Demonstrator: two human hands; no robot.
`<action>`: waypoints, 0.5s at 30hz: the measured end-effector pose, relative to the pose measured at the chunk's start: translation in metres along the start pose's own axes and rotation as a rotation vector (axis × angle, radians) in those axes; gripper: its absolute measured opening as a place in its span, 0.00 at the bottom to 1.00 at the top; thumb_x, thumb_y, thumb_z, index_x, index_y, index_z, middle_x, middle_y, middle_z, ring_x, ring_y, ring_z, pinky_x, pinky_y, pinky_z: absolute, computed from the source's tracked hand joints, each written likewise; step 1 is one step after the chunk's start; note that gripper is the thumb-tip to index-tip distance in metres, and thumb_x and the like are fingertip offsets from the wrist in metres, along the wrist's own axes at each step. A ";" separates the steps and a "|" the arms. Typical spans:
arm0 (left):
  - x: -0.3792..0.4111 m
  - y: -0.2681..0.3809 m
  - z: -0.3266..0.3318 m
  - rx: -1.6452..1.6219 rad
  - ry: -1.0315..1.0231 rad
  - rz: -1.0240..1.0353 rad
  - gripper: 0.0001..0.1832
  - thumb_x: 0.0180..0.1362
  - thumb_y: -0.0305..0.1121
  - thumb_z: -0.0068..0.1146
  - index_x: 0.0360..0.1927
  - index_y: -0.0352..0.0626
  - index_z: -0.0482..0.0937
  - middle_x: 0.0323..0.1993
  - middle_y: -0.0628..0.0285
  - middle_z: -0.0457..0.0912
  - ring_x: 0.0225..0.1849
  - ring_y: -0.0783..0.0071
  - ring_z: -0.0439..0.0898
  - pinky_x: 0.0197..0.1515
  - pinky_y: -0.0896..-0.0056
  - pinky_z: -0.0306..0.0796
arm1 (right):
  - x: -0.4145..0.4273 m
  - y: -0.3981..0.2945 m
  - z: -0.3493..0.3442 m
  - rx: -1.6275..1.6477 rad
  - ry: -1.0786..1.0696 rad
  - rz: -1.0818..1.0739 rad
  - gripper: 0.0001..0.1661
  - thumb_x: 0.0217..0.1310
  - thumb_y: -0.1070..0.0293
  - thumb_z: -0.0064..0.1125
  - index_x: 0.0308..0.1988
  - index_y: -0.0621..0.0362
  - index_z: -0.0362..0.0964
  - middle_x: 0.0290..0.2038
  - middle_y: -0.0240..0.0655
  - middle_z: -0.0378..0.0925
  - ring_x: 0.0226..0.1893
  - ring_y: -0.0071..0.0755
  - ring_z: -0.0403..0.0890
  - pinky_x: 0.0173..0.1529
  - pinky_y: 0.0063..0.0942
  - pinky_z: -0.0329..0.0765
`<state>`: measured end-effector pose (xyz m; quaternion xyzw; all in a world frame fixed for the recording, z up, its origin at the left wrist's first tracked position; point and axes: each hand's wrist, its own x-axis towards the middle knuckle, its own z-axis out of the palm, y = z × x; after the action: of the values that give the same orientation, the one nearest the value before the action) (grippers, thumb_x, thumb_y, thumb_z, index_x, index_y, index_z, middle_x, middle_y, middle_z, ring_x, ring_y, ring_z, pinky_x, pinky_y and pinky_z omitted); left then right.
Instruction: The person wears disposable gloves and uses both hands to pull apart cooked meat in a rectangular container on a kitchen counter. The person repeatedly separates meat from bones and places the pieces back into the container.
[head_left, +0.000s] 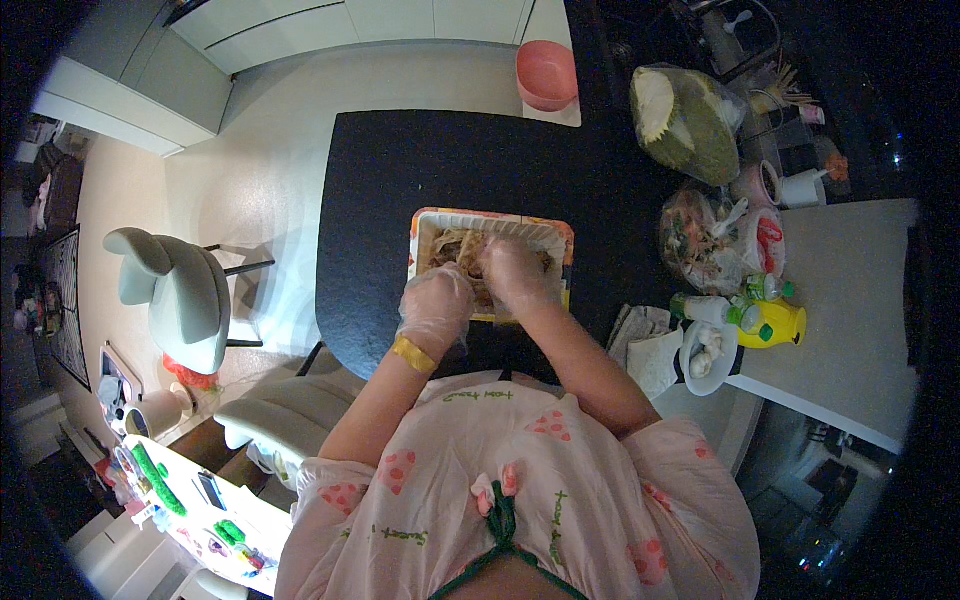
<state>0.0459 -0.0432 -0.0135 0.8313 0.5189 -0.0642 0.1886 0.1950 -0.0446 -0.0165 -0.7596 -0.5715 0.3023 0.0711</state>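
A rectangular white plastic tray with a patterned rim (491, 215) lies on the black tabletop (390, 165). Brownish food pieces (450, 244) fill part of it. My left hand (437, 300), in a clear disposable glove with a yellow band at the wrist, is curled at the tray's near left edge, touching the food. Over the middle of the tray, my right hand (517, 274), also gloved, is bent down at a pale brown piece of food (472, 253). It is blurred, and its fingertips are hidden, so its grip cannot be told.
A pink bowl (546, 75) stands beyond the table. On the right are a bagged jackfruit or durian (686, 124), a clear plastic bag of scraps (701, 240), bottles (705, 308), a white bowl of garlic (709, 382) and folded cloths (652, 360). Pale chairs (187, 304) stand at left.
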 end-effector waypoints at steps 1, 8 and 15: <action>-0.002 -0.001 -0.002 0.035 -0.020 0.024 0.12 0.63 0.38 0.49 0.35 0.43 0.81 0.29 0.52 0.85 0.32 0.55 0.86 0.34 0.56 0.80 | 0.003 0.001 -0.003 -0.014 0.021 0.014 0.12 0.69 0.67 0.50 0.40 0.63 0.78 0.37 0.50 0.82 0.38 0.50 0.84 0.47 0.44 0.80; -0.015 -0.017 -0.010 0.059 0.008 0.035 0.12 0.62 0.39 0.53 0.35 0.41 0.80 0.27 0.50 0.83 0.31 0.54 0.85 0.33 0.57 0.80 | 0.019 0.008 -0.018 -0.090 -0.087 -0.013 0.13 0.71 0.66 0.50 0.41 0.62 0.78 0.38 0.45 0.83 0.39 0.41 0.84 0.47 0.41 0.81; -0.008 -0.041 -0.013 -0.257 0.148 0.059 0.05 0.60 0.26 0.52 0.36 0.36 0.78 0.33 0.45 0.83 0.38 0.44 0.82 0.41 0.50 0.77 | 0.022 0.016 -0.023 0.329 -0.140 -0.078 0.13 0.64 0.62 0.62 0.35 0.62 0.80 0.32 0.41 0.81 0.34 0.34 0.83 0.44 0.37 0.79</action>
<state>0.0046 -0.0290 -0.0091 0.8177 0.5105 0.0698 0.2565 0.2239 -0.0244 -0.0134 -0.6921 -0.5471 0.4407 0.1660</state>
